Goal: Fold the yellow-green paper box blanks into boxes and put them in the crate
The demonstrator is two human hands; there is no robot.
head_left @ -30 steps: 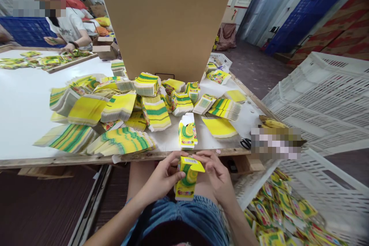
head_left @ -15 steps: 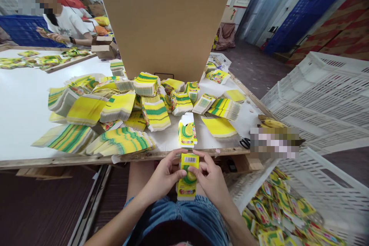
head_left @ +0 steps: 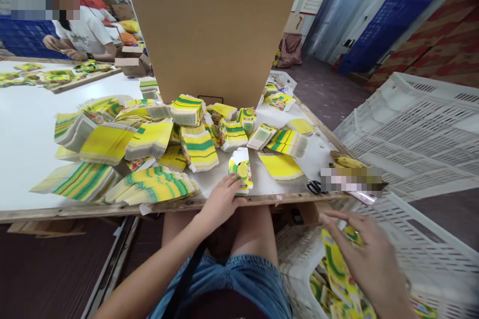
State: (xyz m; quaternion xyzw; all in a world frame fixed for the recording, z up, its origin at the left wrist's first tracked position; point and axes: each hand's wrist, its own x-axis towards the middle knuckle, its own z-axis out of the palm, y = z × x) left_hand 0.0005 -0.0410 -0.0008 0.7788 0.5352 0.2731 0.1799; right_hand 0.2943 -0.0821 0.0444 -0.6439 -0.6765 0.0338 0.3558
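Note:
My left hand (head_left: 220, 202) reaches to the table's front edge. Its fingers lie stretched over a small stack of flat yellow-green cartons (head_left: 245, 173), with the thumb apart at the near side. Over the white crate at right is my right hand (head_left: 368, 251), somewhat blurred, thumb and forefinger apart. Just below its fingertips a yellow folded carton (head_left: 333, 254) slants down into the crate; it looks free of the fingers. More such cartons (head_left: 329, 296) lie heaped under it.
Fanned stacks of cartons (head_left: 149, 182) cover the middle of the table (head_left: 22, 149). A tall cardboard sheet (head_left: 217, 30) stands behind. Scissors (head_left: 316, 187) and bananas (head_left: 348, 162) are at the right edge, near white crates (head_left: 404, 134). A co-worker (head_left: 84, 32) sits at far left.
Both hands held a yellow carton over my lap before. The right hand has swung right with it to the crate and apparently let go; the left has moved forward onto the carton stack.

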